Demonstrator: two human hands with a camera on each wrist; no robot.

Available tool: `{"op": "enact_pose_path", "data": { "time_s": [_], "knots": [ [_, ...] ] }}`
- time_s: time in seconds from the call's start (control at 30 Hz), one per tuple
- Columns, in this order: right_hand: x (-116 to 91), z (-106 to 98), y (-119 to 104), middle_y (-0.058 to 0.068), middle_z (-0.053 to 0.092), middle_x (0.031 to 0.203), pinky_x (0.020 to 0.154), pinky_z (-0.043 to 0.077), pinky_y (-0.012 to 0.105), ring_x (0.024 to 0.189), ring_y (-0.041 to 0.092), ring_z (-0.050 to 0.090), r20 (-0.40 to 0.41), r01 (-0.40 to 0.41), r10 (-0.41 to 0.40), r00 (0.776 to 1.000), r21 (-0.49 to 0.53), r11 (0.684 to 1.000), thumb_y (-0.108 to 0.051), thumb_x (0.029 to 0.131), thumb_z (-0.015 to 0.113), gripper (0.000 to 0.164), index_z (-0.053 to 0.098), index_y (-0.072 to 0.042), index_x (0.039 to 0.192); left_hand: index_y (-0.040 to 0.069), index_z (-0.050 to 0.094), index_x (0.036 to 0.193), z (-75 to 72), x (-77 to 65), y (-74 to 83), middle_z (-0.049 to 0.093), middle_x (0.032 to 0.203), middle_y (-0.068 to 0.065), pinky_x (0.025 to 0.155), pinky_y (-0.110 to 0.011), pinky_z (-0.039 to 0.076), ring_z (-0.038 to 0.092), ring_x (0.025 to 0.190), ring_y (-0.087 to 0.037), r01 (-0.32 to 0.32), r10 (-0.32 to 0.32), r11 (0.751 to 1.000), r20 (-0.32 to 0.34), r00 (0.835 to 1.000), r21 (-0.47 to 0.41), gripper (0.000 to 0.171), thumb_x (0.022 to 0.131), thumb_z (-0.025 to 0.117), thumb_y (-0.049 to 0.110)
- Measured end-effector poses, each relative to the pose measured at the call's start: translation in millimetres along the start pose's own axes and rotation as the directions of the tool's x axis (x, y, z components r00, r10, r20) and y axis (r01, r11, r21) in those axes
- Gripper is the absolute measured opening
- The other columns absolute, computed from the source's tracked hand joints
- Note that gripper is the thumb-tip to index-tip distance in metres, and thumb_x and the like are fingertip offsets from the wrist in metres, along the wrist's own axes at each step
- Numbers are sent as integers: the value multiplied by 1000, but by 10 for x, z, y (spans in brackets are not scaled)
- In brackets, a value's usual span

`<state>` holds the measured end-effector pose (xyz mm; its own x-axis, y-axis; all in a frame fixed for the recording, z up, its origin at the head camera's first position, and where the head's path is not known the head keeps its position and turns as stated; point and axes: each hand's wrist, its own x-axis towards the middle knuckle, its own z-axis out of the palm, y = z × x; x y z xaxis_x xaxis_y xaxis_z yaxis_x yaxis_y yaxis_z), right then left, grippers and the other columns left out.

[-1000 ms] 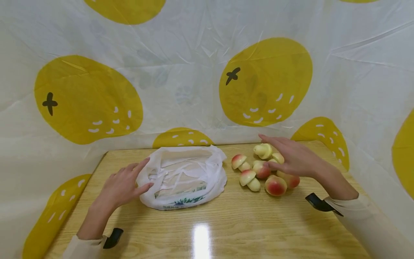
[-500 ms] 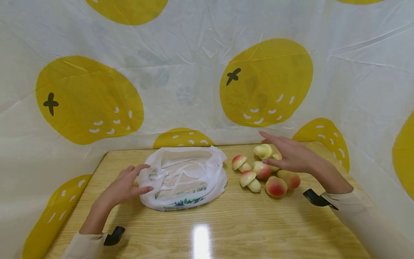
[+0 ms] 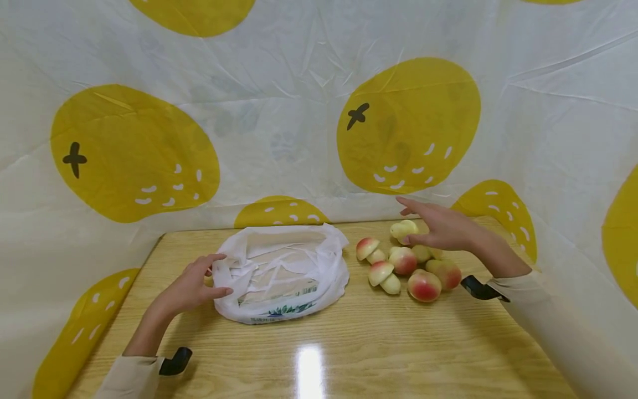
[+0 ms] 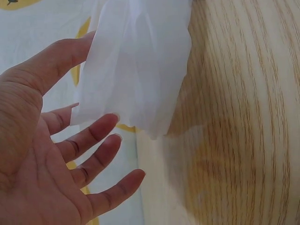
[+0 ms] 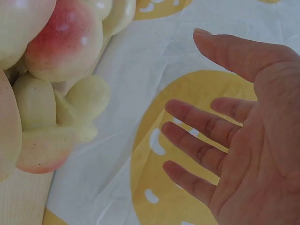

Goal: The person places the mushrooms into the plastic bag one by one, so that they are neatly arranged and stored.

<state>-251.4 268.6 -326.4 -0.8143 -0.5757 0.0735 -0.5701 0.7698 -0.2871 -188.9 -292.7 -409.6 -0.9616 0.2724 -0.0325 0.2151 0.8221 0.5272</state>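
1. While the left hand (image 3: 186, 285) sits at the left side of the bag (image 3: 336, 277), its fingers (image 4: 101, 157) are spread and loosely bent, no grip on the plastic. In the left wrist view the thumb tip goes behind the plastic and the other fingers come up around its loose edge; can't tell if any really touch.
2. Bag's white and crinkly, on the tabletop (image 3: 389, 343) left of the middle, nearer the far edge than the near one. Mouth gapes upward, green print on the side facing the near edge.
3. Right hand (image 3: 443, 224) hangs over the back of the pile toward the far right corner, fingers (image 5: 199, 146) spread and holding nothing. Thumb overlaps the pale mushroom (image 3: 402, 228) from above, but the right wrist view shows the hand apart from the pile.
4. Pile's right of the bag: left mushroom (image 3: 368, 249) and front mushroom (image 3: 381, 273) with reddish caps, middle peach (image 3: 402, 260), front peach (image 3: 425, 286) closest to the near edge, and a pear (image 3: 447, 274) beside it.
5. Beige sleeves (image 3: 543, 310); fruit-print curtain (image 3: 284, 127) behind the far edge.
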Motion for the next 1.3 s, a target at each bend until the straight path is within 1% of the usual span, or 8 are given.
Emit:
{"op": "enact_pose_path", "data": {
  "time_s": [0.2,0.4,0.6,0.77,0.97,1.1,1.3],
  "knots": [
    [74,-2,71,16,61,139,101,43,60,130,42,54,31,-4,4,1000,0,1000,-36,95,73,85,29,-4,159,1,41,151,9,8,-14,53,135,-23,88,-52,47,50,114,-38,2,-2,1000,-18,1000,5,88,84,83,41],
    [154,35,153,16,62,138,102,42,61,129,41,54,69,-16,17,997,-11,1000,-36,95,73,84,30,-3,159,-1,39,152,22,2,-25,52,135,-23,89,-52,47,50,115,-38,16,-17,1000,-25,1000,-7,92,83,84,40],
    [221,84,257,17,61,139,102,41,62,129,43,54,86,-46,47,995,-17,999,-31,94,74,84,29,-3,159,0,38,153,28,-3,-20,52,135,-22,89,-51,47,49,115,-37,22,-22,1000,-28,999,-14,94,82,85,40],
    [270,121,332,18,61,139,102,41,62,129,43,54,100,-51,52,994,-18,999,-28,94,73,82,30,-3,159,-1,36,153,29,-10,-25,52,137,-23,90,-52,46,49,116,-38,19,-19,1000,-36,999,-7,96,82,85,40],
    [324,166,404,19,63,135,102,41,61,127,43,55,111,-39,40,993,-13,999,-24,95,73,73,38,-1,155,-1,36,154,33,-11,-33,51,138,-23,89,-51,46,49,116,-38,22,-23,1000,-36,999,-5,97,82,85,41],
    [358,222,471,20,63,134,103,41,61,127,44,54,123,-30,31,992,-8,1000,-17,93,74,67,45,1,150,-2,36,153,38,-6,-43,51,138,-23,89,-51,46,49,115,-38,22,-22,1000,-31,999,-11,97,81,85,40],
    [391,294,538,23,60,138,103,42,60,128,45,54,123,3,-2,992,-4,1000,-6,90,75,53,58,2,140,-2,34,154,47,5,-45,51,138,-22,90,-51,46,49,116,-37,27,-27,1000,-16,1000,-14,99,82,85,41]
  ]
}}
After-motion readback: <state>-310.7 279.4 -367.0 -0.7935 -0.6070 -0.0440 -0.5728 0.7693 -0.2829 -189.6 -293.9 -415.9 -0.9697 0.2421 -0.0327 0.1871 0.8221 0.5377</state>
